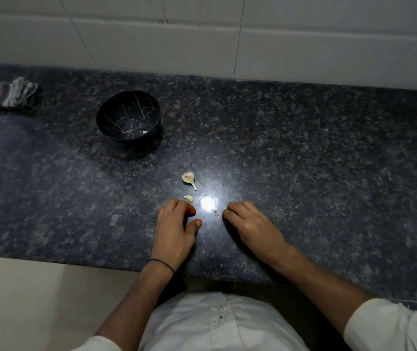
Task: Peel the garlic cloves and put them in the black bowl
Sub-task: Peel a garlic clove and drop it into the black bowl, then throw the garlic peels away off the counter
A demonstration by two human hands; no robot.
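Observation:
A black bowl (128,115) with gold crack lines stands on the dark granite counter (303,148), and one small peeled clove (144,132) lies inside it. An unpeeled garlic clove (189,179) with a stem lies in the middle of the counter. Just below it rests a small peeled clove (188,198). My left hand (175,229) rests on the counter right beneath that clove, fingers loosely curled, holding nothing. My right hand (249,224) rests beside it, fingers curled down onto the stone. A scrap of garlic skin (216,212) lies at its fingertips.
A folded cloth (13,92) lies at the far left of the counter. A white tiled wall (202,34) rises behind the counter. A bright light glare (207,203) shines on the stone between my hands. The counter's front edge runs just below my wrists.

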